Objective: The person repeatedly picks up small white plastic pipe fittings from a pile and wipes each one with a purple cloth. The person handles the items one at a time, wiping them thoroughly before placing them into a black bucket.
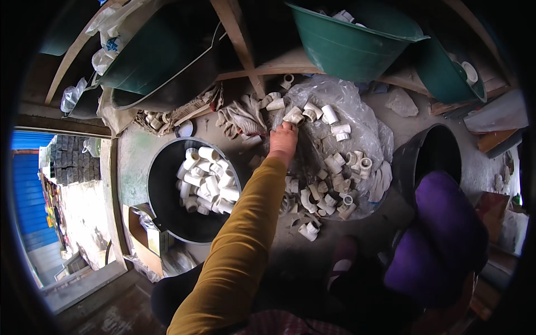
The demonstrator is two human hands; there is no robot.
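Note:
My left hand [284,140], in a mustard sleeve, reaches over the clear plastic sheet [343,94] on the floor. Its fingertips are at the lower edge of a white plastic pipe fitting [294,114]; whether they grip it is hidden. Around that fitting lie more loose pieces, among them a straight white coupling [329,114]. A larger spread of elbows and tees [331,192] covers the sheet's near part. Left of my forearm, a black tub [161,197] holds a heap of white pipe fittings [207,180]. My right hand is out of view.
Green basins [347,46] stand along the back, beside a wooden post [238,37]. A knitted work glove [243,117] lies near my hand. On the right are a black bucket [437,153] and a purple cloth-covered form [444,238]. An open cardboard box [144,247] sits by the tub.

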